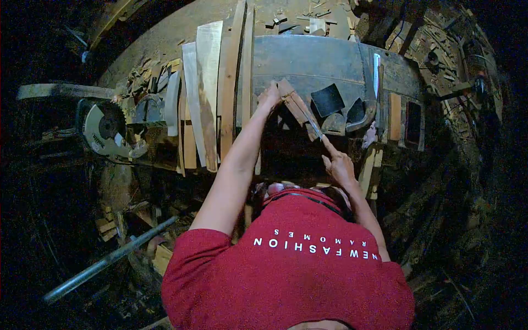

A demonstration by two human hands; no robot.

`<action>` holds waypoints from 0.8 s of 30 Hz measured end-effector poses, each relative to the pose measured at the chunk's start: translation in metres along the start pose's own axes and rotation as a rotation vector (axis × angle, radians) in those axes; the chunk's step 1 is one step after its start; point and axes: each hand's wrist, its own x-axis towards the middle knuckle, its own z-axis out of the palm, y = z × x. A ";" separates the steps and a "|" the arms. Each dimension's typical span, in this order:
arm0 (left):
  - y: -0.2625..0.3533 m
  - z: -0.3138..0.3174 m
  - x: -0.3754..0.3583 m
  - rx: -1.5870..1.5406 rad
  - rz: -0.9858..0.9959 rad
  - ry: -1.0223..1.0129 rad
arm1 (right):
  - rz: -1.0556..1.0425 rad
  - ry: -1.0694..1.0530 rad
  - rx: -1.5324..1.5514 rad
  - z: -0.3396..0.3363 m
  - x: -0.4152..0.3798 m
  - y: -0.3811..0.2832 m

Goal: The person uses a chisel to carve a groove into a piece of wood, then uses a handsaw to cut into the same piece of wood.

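Looking down at our hands here, what matters is the slant of the wooden piece [292, 103]. It lies out in front of us at the near side of the counter [308, 55], between the hands, long axis running diagonally from far left to near right. Our left hand [269, 94] is on the far end and looks clamped there, though the fingertips are hidden. Our right hand [339, 166] is down by the near end, so it's the closer one to that end, index finger stretched out to a thin metal tool [315, 125] that slants roughly along the wood. Can't really tell if the other fingers grip anything. So the hands are well apart, one at each end. Just right of the wood there's a black square [328, 100], and the long wooden strips [227, 110] sit off to the left.
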 end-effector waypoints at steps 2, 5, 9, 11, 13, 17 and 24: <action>0.005 -0.003 -0.011 0.061 -0.020 -0.003 | -0.013 0.029 -0.012 0.001 0.005 -0.002; 0.010 -0.006 -0.016 0.000 -0.010 0.021 | -0.009 -0.016 -0.035 0.001 0.015 -0.004; 0.007 0.001 0.006 -0.142 -0.198 -0.043 | 0.008 -0.036 -0.064 0.006 0.019 0.002; -0.001 0.005 0.012 -0.121 -0.171 -0.069 | 0.033 -0.061 -0.055 0.006 0.021 0.002; 0.006 -0.007 0.000 -0.072 -0.055 -0.095 | -0.026 -0.047 -0.069 0.004 0.025 0.001; 0.017 -0.019 -0.014 0.023 0.040 -0.047 | -0.029 -0.052 -0.045 0.002 0.029 0.001; 0.016 -0.021 -0.012 0.149 0.028 -0.049 | -0.079 0.001 -0.034 0.019 0.055 0.002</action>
